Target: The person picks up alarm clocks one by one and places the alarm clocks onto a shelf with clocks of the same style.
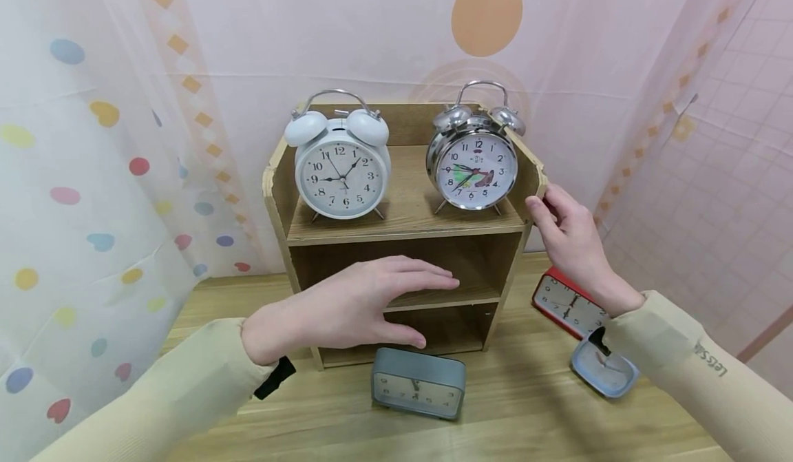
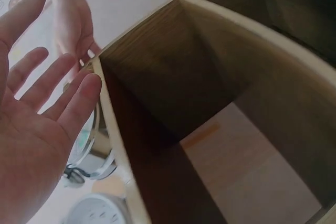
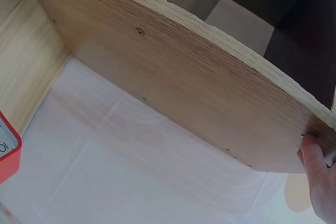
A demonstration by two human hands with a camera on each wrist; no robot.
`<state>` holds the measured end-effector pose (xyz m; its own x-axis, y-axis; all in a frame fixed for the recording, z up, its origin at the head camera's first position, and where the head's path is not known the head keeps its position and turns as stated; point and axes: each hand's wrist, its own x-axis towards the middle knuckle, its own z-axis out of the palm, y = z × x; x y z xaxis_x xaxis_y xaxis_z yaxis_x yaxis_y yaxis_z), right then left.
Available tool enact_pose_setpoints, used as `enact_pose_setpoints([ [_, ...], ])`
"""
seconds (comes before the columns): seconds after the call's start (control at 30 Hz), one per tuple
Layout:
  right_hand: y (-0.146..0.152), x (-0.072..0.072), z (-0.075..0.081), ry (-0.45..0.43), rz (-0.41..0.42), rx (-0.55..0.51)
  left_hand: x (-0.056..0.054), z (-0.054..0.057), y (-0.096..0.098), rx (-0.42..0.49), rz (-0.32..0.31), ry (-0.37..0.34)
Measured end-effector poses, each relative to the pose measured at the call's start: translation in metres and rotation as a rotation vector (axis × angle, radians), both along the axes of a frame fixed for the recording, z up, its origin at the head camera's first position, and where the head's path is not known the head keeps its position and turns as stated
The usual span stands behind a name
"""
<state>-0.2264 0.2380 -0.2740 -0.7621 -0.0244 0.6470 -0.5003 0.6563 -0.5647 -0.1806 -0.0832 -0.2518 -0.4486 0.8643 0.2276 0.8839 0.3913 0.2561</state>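
A small wooden shelf [image 1: 405, 226] stands on the table, with a white twin-bell alarm clock [image 1: 343, 173] on the left of its top board and a silver twin-bell alarm clock [image 1: 476, 169] on the right. My right hand [image 1: 573, 235] grips the upper front edge of the shelf's right side panel. In the right wrist view, fingers [image 3: 312, 156] lie against the panel's outer face [image 3: 173, 82]. With fingers stretched out, my left hand [image 1: 365, 300] hovers before the middle compartment, holding nothing. Below it, a grey-blue rectangular clock [image 1: 418, 383] sits in front of the shelf.
To the right of the shelf, a red clock [image 1: 566, 303] and a light-blue clock [image 1: 604, 369] are on the wooden table [image 1: 514, 421], partly covered by my right forearm. A patterned curtain [image 1: 347, 28] hangs close behind the shelf and along the left side.
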Motion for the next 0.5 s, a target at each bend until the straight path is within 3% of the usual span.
enact_pose_setpoints([
  [0.5,0.0,-0.001,-0.001,-0.001,0.01,-0.021,-0.002,-0.041,0.008,-0.066,0.024,-0.126],
])
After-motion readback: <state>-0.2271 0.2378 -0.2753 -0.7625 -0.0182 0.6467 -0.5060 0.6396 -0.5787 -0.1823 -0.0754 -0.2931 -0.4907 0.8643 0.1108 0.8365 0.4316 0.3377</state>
